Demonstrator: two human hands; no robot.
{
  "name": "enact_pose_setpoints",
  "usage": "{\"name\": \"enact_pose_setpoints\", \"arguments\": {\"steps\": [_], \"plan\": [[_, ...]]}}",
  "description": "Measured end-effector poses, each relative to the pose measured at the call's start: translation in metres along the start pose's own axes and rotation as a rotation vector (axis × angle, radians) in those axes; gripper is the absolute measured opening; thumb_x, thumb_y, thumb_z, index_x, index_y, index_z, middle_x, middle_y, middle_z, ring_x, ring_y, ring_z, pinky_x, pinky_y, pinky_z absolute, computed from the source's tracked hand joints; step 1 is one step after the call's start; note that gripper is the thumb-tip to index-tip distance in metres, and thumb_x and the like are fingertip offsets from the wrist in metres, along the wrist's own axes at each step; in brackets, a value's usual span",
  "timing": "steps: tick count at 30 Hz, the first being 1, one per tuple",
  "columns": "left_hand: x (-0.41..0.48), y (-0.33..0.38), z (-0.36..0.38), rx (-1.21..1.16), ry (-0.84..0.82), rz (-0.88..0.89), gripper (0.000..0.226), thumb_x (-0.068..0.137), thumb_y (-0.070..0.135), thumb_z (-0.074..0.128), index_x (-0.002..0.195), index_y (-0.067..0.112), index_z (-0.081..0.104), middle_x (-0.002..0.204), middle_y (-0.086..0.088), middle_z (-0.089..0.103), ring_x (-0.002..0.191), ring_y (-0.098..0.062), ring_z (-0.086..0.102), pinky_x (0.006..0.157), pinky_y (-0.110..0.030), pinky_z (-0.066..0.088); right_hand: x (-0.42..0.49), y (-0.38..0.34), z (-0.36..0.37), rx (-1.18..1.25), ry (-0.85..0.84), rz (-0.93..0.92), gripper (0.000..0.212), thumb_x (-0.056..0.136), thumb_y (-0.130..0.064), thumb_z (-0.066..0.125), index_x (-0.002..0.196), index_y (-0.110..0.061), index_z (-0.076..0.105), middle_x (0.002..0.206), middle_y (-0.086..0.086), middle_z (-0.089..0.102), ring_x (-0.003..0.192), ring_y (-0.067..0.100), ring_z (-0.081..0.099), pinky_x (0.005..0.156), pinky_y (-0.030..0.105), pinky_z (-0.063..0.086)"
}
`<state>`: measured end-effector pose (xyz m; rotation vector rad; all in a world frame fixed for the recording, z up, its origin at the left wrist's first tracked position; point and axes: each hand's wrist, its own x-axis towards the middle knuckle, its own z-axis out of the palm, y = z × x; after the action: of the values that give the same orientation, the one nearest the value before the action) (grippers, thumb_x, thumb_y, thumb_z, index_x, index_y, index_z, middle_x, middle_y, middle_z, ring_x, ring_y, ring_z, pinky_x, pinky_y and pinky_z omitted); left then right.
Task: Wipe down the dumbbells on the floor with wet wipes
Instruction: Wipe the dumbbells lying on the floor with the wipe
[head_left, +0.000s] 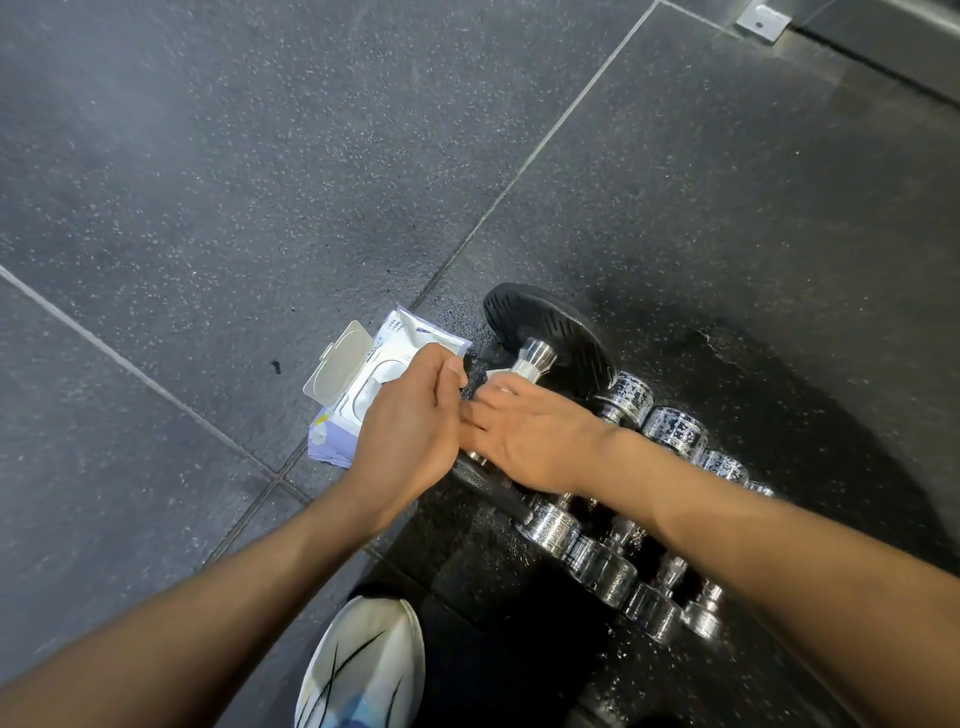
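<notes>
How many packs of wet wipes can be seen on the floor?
1. The wet wipes pack lies on the floor left of the dumbbells, lid open, partly covered by the left hand. No other shows.

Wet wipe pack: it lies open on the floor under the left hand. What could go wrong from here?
1. The wet wipe pack lies loose, so a pull by the left hand may lift it or drag out several wipes.
2. Its flap stands open; if left so, the wipes could dry.
3. The chrome dumbbells lie close together beside the right hand; one may roll during wiping and pinch fingers.
</notes>
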<state>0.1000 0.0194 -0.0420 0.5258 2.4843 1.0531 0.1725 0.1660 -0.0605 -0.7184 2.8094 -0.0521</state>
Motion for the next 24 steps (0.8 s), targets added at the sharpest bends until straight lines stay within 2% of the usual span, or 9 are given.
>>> {"name": "enact_pose_setpoints", "arguments": {"steps": [2,4,9,12,15,18,21,22,24], "plan": [[0.0,0.0,0.001,-0.004,0.001,-0.003,0.028,0.107,0.037,0.04,0.087,0.022,0.052,0.071,0.005,0.059,0.074,-0.02,0.057,0.075,-0.046,0.048,0.011,0.011,-0.016,-0.078,-0.223,0.13,0.045,0.105,-0.02,0.04,0.15,-0.02,0.038,0.139,0.003,0.053,0.129,0.024,0.045,0.121,0.044,0.022],[0.001,-0.001,0.001,-0.013,0.004,-0.001,0.029,0.107,0.038,0.039,0.086,0.022,0.052,0.069,0.004,0.058,0.072,-0.022,0.056,0.074,-0.049,0.048,0.014,0.022,-0.023,-0.171,-0.26,0.222,0.044,0.107,-0.021,0.036,0.151,-0.019,0.037,0.141,0.002,0.051,0.136,0.023,0.042,0.124,0.042,0.016],[0.001,0.0,-0.002,0.005,-0.006,0.011,0.028,0.108,0.038,0.038,0.086,0.025,0.051,0.067,0.005,0.057,0.069,-0.014,0.055,0.071,-0.044,0.047,-0.019,0.008,0.007,-0.06,0.059,0.416,0.052,0.096,-0.008,0.032,0.146,-0.005,0.045,0.146,0.016,0.051,0.148,0.033,0.034,0.125,0.047,0.021],[0.001,-0.001,-0.003,0.016,-0.018,0.019,0.027,0.108,0.037,0.038,0.088,0.025,0.051,0.067,0.004,0.058,0.071,-0.018,0.056,0.072,-0.045,0.048,-0.038,-0.015,0.013,0.105,0.201,0.579,0.071,0.086,0.007,0.051,0.155,0.0,0.036,0.165,0.017,0.026,0.156,0.031,0.016,0.125,0.037,0.022],[0.0,0.0,-0.003,0.006,-0.019,0.011,0.028,0.108,0.037,0.037,0.087,0.024,0.05,0.069,0.003,0.059,0.072,-0.022,0.057,0.073,-0.048,0.049,-0.038,-0.047,0.007,0.545,0.199,0.657,0.035,0.097,0.002,0.04,0.129,-0.005,0.052,0.161,0.012,0.025,0.149,0.035,0.027,0.124,0.04,0.025],[0.0,0.0,-0.002,-0.012,-0.008,0.009,0.029,0.108,0.037,0.037,0.085,0.024,0.05,0.068,0.003,0.058,0.072,-0.023,0.057,0.073,-0.05,0.049,-0.025,-0.07,0.0,1.247,0.379,0.869,0.03,0.102,-0.014,0.045,0.129,-0.026,0.051,0.131,-0.002,0.052,0.12,0.012,0.057,0.112,0.038,0.043],[0.0,0.0,-0.002,-0.015,-0.006,0.013,0.029,0.108,0.037,0.038,0.085,0.024,0.051,0.069,0.004,0.058,0.073,-0.024,0.057,0.073,-0.049,0.049,-0.014,-0.068,-0.003,1.547,0.616,1.053,0.02,0.094,-0.023,0.052,0.111,-0.029,0.061,0.099,-0.001,0.068,0.085,0.014,0.061,0.085,0.041,0.053],[0.0,0.0,-0.002,-0.014,-0.008,0.012,0.029,0.108,0.037,0.038,0.085,0.024,0.051,0.069,0.005,0.058,0.073,-0.023,0.057,0.073,-0.048,0.049,-0.011,-0.065,-0.009,1.646,0.673,1.118,0.019,0.094,-0.022,0.051,0.108,-0.029,0.062,0.097,0.0,0.069,0.084,0.015,0.061,0.082,0.04,0.052],[0.0,0.0,-0.002,-0.008,-0.011,0.002,0.028,0.108,0.036,0.038,0.084,0.027,0.05,0.069,0.007,0.057,0.073,-0.021,0.056,0.072,-0.044,0.048,-0.005,-0.059,-0.013,1.861,0.766,1.206,0.019,0.097,-0.015,0.049,0.106,-0.024,0.063,0.11,0.007,0.07,0.103,0.02,0.066,0.099,0.039,0.052]]}}
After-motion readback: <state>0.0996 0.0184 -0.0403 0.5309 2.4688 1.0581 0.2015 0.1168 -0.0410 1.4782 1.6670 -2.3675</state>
